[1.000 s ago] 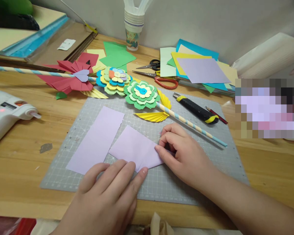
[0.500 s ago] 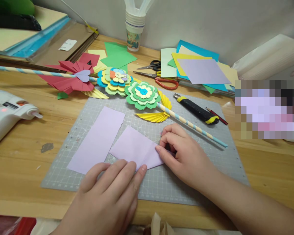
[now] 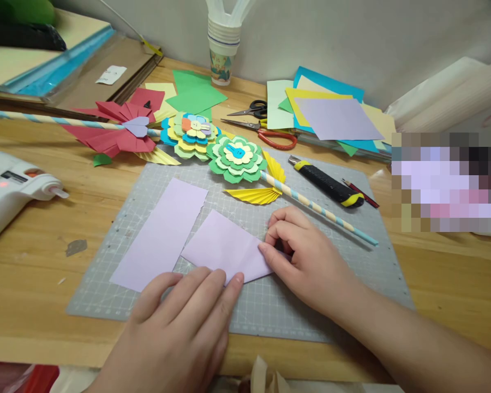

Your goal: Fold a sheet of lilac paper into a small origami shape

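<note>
Touching folded paper [image 3: 227,243] (lilac).

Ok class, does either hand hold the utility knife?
No, the utility knife lies on the mat; left hand and right hand touch folded purple paper.

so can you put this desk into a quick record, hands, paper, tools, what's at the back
left hand: fingers laid on the near edge of the folded purple paper
right hand: thumb on that paper's right part, other fingers curled, grip partly hidden
beside the folded one: flat purple strip, to its left
under both: grey cutting mat
tools: box cutter on the mat, glue gun at far left
decorated piece: striped stick with paper flowers
back: paper cups, coloured paper pile
</note>
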Demonstrator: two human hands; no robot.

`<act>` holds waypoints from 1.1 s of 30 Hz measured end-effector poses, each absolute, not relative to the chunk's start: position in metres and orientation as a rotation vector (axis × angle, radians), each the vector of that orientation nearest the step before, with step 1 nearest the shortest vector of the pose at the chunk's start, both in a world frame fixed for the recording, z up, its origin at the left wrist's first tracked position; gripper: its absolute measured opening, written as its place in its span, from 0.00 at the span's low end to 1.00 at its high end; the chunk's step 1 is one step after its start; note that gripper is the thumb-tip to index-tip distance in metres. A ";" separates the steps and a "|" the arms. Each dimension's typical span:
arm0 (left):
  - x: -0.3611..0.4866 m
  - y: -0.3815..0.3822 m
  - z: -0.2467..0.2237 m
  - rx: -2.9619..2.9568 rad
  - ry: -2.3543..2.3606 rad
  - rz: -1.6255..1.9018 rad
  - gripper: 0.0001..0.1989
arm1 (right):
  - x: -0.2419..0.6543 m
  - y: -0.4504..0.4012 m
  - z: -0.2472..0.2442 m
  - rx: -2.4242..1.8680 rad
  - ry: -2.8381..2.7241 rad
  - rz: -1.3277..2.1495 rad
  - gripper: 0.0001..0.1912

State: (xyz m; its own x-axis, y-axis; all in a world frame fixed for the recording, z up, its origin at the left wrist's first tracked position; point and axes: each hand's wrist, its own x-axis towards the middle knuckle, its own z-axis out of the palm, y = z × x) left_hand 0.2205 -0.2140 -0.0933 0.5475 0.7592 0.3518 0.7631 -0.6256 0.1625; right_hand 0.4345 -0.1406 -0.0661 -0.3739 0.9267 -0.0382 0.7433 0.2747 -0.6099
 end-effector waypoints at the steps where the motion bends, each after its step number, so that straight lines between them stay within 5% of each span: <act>1: 0.221 -0.214 -0.093 -2.750 -1.369 -0.627 0.17 | 0.435 -0.141 -0.066 -1.524 -2.222 0.790 0.07; 33: 0.221 -0.204 -0.089 -2.820 -1.155 -0.372 0.18 | 0.434 -0.140 -0.065 -1.531 -2.206 0.802 0.08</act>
